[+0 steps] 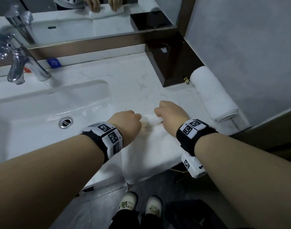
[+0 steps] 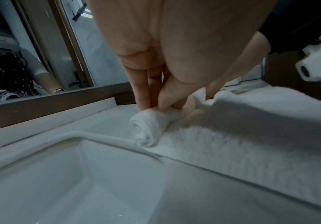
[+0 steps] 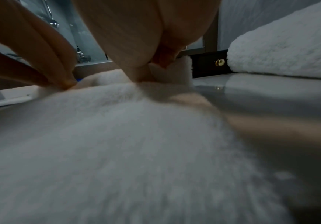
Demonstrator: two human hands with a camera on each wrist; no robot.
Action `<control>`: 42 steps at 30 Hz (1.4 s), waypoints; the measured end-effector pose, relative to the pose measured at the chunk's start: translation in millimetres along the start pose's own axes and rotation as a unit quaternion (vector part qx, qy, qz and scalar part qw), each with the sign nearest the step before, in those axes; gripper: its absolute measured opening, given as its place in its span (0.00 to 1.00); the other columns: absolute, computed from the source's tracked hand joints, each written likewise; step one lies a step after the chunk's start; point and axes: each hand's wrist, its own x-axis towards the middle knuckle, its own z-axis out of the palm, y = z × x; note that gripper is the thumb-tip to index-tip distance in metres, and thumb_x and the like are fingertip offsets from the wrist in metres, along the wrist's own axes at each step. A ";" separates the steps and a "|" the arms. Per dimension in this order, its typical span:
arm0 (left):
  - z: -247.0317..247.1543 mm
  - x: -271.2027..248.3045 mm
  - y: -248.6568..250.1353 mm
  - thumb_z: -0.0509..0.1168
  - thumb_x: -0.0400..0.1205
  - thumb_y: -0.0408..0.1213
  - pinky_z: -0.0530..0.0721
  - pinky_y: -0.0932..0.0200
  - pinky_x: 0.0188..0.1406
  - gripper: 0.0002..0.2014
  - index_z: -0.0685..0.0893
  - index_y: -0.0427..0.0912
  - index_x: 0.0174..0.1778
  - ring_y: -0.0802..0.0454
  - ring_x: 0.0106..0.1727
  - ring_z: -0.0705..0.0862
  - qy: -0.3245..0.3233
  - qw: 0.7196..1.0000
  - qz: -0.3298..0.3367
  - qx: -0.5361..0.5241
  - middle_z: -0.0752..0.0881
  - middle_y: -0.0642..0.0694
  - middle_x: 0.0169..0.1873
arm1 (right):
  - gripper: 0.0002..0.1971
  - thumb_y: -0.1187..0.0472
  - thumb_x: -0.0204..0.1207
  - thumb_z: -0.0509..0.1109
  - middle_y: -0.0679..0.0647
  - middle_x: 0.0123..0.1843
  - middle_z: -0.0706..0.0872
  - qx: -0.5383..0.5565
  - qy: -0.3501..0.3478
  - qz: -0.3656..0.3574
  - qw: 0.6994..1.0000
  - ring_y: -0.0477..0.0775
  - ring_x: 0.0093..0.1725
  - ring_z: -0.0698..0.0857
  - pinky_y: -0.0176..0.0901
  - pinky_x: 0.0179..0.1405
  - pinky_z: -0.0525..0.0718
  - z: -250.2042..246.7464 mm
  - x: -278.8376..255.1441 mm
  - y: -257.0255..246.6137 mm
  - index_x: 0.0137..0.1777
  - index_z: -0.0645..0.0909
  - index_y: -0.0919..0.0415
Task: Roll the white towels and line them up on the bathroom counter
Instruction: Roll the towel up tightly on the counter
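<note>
Where sink (image 1: 42, 103) ends, marble counter (image 1: 138, 80).

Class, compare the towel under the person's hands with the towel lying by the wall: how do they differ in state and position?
The towel under the hands is only rolled at its far end; the towel by the wall is fully rolled. The first is gripped by the left hand and right hand and overhangs the counter; the second lies untouched. Both are white.

Open marble counter (image 1: 138, 83) stretches ahead of both hands, free room up to the mirror ledge. Right side is tight: the rolled towel (image 1: 213, 95) lies along the wall, just beside the dark box (image 1: 172, 63) filling the back corner. To the left the sink basin (image 1: 47, 104) drops away, the faucet (image 1: 20, 63) standing behind it.
</note>
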 end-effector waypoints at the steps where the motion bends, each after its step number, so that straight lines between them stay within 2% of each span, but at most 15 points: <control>1: -0.7 -0.7 0.4 0.59 0.78 0.25 0.73 0.55 0.37 0.08 0.79 0.41 0.48 0.51 0.41 0.68 -0.008 1.000 -0.012 -0.011 0.74 0.50 0.47 | 0.18 0.79 0.57 0.59 0.52 0.43 0.68 0.005 -0.003 -0.002 1.000 0.55 0.44 0.69 0.47 0.34 0.66 -0.3 -1.9 -0.5 0.39 0.67 0.55; 5: -3.6 -1.9 2.9 0.59 0.81 0.25 0.73 0.56 0.39 0.11 0.80 0.40 0.55 0.55 0.31 0.66 -0.021 0.997 -0.039 -0.056 0.64 0.53 0.34 | 0.18 0.81 0.55 0.57 0.54 0.44 0.69 0.015 0.000 -0.004 1.000 0.55 0.47 0.69 0.49 0.36 0.70 -0.4 -12.2 -2.2 0.41 0.71 0.60; 9: -3.0 -0.3 1.0 0.59 0.83 0.27 0.73 0.55 0.39 0.05 0.73 0.42 0.47 0.45 0.42 0.76 -0.017 0.991 -0.072 -0.114 0.76 0.45 0.42 | 0.18 0.82 0.62 0.59 0.54 0.49 0.74 0.048 0.020 0.017 0.999 0.55 0.52 0.71 0.52 0.49 0.77 1.7 -24.7 -1.6 0.48 0.79 0.66; 12: -3.8 5.5 -11.8 0.61 0.86 0.36 0.72 0.56 0.40 0.05 0.78 0.42 0.44 0.45 0.41 0.75 -0.008 0.977 -0.102 -0.188 0.77 0.46 0.36 | 0.15 0.78 0.69 0.60 0.52 0.52 0.75 0.088 0.027 0.039 0.995 0.52 0.55 0.72 0.46 0.56 0.76 3.6 -30.7 -2.6 0.52 0.81 0.67; 13: -3.5 7.1 -17.1 0.63 0.85 0.38 0.73 0.57 0.41 0.09 0.81 0.35 0.46 0.45 0.40 0.76 -0.005 0.974 -0.099 -0.205 0.78 0.47 0.35 | 0.14 0.77 0.71 0.60 0.52 0.53 0.76 0.102 0.031 0.045 0.993 0.52 0.56 0.72 0.45 0.57 0.75 3.9 -32.1 -3.7 0.52 0.82 0.67; 14: -2.7 8.1 -22.3 0.65 0.84 0.39 0.75 0.58 0.42 0.09 0.76 0.41 0.40 0.45 0.41 0.78 0.000 0.969 -0.097 -0.227 0.81 0.48 0.36 | 0.13 0.75 0.73 0.61 0.52 0.53 0.76 0.112 0.036 0.048 0.992 0.52 0.57 0.72 0.44 0.58 0.75 4.1 -33.4 -4.7 0.52 0.82 0.67; 15: 0.1 8.6 -27.0 0.67 0.83 0.39 0.77 0.60 0.43 0.05 0.88 0.52 0.45 0.47 0.43 0.80 0.018 0.966 -0.086 -0.244 0.84 0.50 0.39 | 0.12 0.74 0.74 0.61 0.52 0.53 0.76 0.119 0.040 0.048 0.991 0.52 0.57 0.73 0.44 0.58 0.75 4.5 -34.5 -5.6 0.52 0.83 0.67; 16: 3.1 7.8 -30.2 0.70 0.81 0.38 0.78 0.63 0.43 0.03 0.90 0.47 0.47 0.51 0.45 0.82 0.034 0.960 -0.084 -0.265 0.86 0.54 0.40 | 0.11 0.73 0.76 0.61 0.52 0.53 0.77 0.123 0.042 0.047 0.990 0.51 0.57 0.73 0.43 0.58 0.75 5.0 -35.8 -6.2 0.52 0.83 0.66; 19: 14.3 9.8 -31.0 0.74 0.75 0.36 0.75 0.65 0.36 0.09 0.83 0.56 0.41 0.55 0.43 0.83 0.049 0.941 -0.094 -0.320 0.85 0.60 0.39 | 0.07 0.66 0.80 0.62 0.47 0.47 0.74 0.152 0.050 0.055 0.986 0.49 0.51 0.75 0.39 0.51 0.74 6.9 -39.7 -5.4 0.44 0.80 0.62; 23: 24.7 14.0 -20.9 0.72 0.75 0.42 0.78 0.57 0.41 0.15 0.73 0.53 0.50 0.48 0.46 0.82 0.038 0.947 -0.119 -0.297 0.83 0.52 0.47 | 0.13 0.59 0.82 0.63 0.46 0.45 0.74 0.195 0.034 0.082 0.977 0.49 0.42 0.78 0.40 0.45 0.77 5.3 -39.1 -1.3 0.36 0.74 0.60; 27: 23.1 15.1 -20.0 0.70 0.77 0.45 0.78 0.55 0.44 0.19 0.75 0.52 0.63 0.45 0.49 0.81 0.003 0.959 -0.113 -0.260 0.79 0.49 0.54 | 0.13 0.58 0.81 0.64 0.49 0.46 0.75 0.174 0.025 0.095 0.980 0.53 0.40 0.78 0.44 0.44 0.77 -0.7 -34.3 -2.3 0.36 0.76 0.62; 33: 27.3 4.4 -9.3 0.64 0.80 0.40 0.76 0.54 0.40 0.10 0.79 0.52 0.56 0.46 0.43 0.79 0.037 0.975 -0.072 -0.209 0.77 0.50 0.49 | 0.08 0.58 0.77 0.71 0.49 0.44 0.76 0.139 -0.011 0.106 0.985 0.55 0.42 0.79 0.46 0.44 0.78 -11.9 -29.8 -6.8 0.39 0.76 0.58; 35: 30.7 0.9 -3.0 0.62 0.81 0.36 0.73 0.55 0.38 0.13 0.76 0.51 0.61 0.47 0.40 0.75 0.049 0.979 -0.067 -0.188 0.75 0.50 0.48 | 0.05 0.58 0.76 0.72 0.48 0.45 0.77 0.150 -0.032 0.109 0.982 0.53 0.46 0.80 0.42 0.45 0.75 -19.2 -27.2 -7.2 0.48 0.79 0.55; 38: 32.8 0.0 4.9 0.59 0.81 0.32 0.72 0.57 0.41 0.19 0.71 0.49 0.68 0.49 0.44 0.72 0.046 0.984 -0.065 -0.160 0.76 0.49 0.51 | 0.20 0.58 0.76 0.72 0.50 0.57 0.80 0.126 -0.101 0.109 0.981 0.52 0.57 0.80 0.38 0.55 0.74 -30.7 -19.8 -9.3 0.69 0.79 0.51; 42: 32.5 -0.1 8.4 0.56 0.81 0.34 0.72 0.58 0.45 0.20 0.71 0.49 0.70 0.49 0.48 0.73 0.046 0.979 -0.075 -0.181 0.78 0.48 0.56 | 0.21 0.59 0.77 0.71 0.50 0.66 0.82 0.055 -0.178 0.112 0.976 0.53 0.63 0.81 0.41 0.62 0.79 -41.9 -6.0 -17.3 0.70 0.80 0.52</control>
